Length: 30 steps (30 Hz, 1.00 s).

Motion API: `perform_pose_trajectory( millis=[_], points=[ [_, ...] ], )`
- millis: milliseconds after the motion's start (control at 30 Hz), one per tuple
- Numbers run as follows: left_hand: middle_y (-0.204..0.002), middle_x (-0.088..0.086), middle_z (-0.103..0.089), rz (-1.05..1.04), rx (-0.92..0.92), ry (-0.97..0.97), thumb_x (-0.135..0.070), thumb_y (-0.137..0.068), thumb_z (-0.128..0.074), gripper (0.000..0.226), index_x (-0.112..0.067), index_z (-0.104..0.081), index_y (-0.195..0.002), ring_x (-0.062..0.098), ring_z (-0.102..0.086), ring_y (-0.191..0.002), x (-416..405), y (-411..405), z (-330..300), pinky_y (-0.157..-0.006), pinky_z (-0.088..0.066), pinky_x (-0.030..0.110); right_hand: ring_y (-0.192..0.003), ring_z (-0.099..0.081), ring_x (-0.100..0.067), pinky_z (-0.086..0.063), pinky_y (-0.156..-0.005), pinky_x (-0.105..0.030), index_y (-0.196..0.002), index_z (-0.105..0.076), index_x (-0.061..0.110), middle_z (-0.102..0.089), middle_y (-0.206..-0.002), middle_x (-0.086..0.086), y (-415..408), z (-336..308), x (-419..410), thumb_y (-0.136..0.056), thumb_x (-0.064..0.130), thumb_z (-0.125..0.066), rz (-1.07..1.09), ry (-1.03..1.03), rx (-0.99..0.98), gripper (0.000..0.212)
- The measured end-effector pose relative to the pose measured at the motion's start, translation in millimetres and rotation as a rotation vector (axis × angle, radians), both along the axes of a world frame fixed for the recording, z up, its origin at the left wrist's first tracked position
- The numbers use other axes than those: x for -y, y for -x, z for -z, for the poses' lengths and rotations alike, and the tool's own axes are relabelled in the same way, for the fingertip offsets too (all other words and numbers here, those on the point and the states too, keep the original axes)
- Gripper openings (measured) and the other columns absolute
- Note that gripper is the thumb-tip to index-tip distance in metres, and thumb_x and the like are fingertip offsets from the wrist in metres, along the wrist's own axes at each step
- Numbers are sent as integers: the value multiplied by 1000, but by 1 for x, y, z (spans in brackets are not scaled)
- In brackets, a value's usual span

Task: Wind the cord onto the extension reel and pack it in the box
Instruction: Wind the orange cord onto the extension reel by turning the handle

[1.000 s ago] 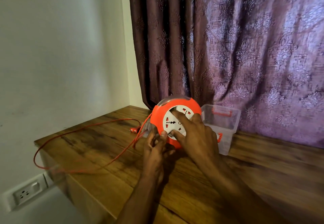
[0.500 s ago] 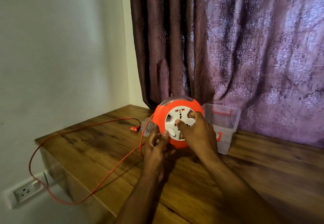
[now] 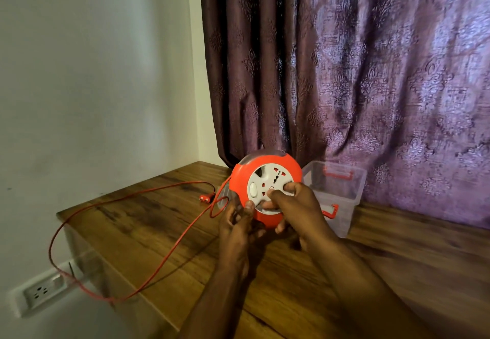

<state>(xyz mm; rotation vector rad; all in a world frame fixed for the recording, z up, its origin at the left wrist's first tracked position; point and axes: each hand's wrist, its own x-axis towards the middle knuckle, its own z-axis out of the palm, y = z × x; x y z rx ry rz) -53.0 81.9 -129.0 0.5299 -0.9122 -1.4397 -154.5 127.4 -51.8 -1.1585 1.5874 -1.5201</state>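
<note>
Two hands hold the reel (image 3: pixel 266 179), which stands on edge on the worktop (image 3: pixel 169 235). The left hand (image 3: pixel 236 222) has fingers curled on its lower left rim. The right hand (image 3: pixel 297 206) has fingers bent on the white socket face. The cord (image 3: pixel 148 275) leaves left of the left fingers, loops over the worktop edge and ends at the plug (image 3: pixel 206 198). The box (image 3: pixel 342 192) stands open just right of the right fingers.
</note>
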Motion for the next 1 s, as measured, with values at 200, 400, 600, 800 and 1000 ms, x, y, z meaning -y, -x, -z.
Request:
perform_pose_trajectory(
  millis=[200,400,600,800,1000],
  points=[
    [-120,10,-72,-38,36,-13,-32,-89,-69,53,-23,-58,-140,8,-73,-77,10,-2,6,-57,-61,30,-102,-61,-24,-50,-82,-36,-123,-47,30,-64,-112,2,3,4,-2,-87,23,-63,219,226,-718,40],
    [-122,5,-77,-49,58,0,-34,-90,-69,38,-30,-67,-128,32,-73,-109,8,-2,6,-77,-63,45,-112,-57,-32,-50,-86,-42,-146,-16,46,-44,-138,-7,3,13,2,-94,32,-51,175,115,-1165,64],
    [-102,-10,-81,31,91,52,-35,-83,-70,23,-51,-77,-99,17,-79,-89,7,0,8,-70,-65,41,-103,-63,-30,-52,-78,-40,-145,-16,47,-59,-126,-6,7,20,4,-91,48,-52,288,173,-1230,65],
    [-121,11,-76,28,51,81,-37,-82,-74,42,-35,-70,-124,44,-69,-114,6,2,8,-91,-55,69,-103,-61,-33,-50,-80,-39,-136,-38,46,-69,-107,-6,4,16,4,-84,57,-58,345,115,-859,57],
    [-110,8,-80,-9,28,68,-35,-79,-73,28,-31,-78,-107,27,-75,-91,8,3,7,-73,-63,47,-52,-64,-27,-51,-51,-31,-123,-44,29,-69,-105,-6,-1,11,9,-82,44,-65,100,35,-180,48]
  ],
)
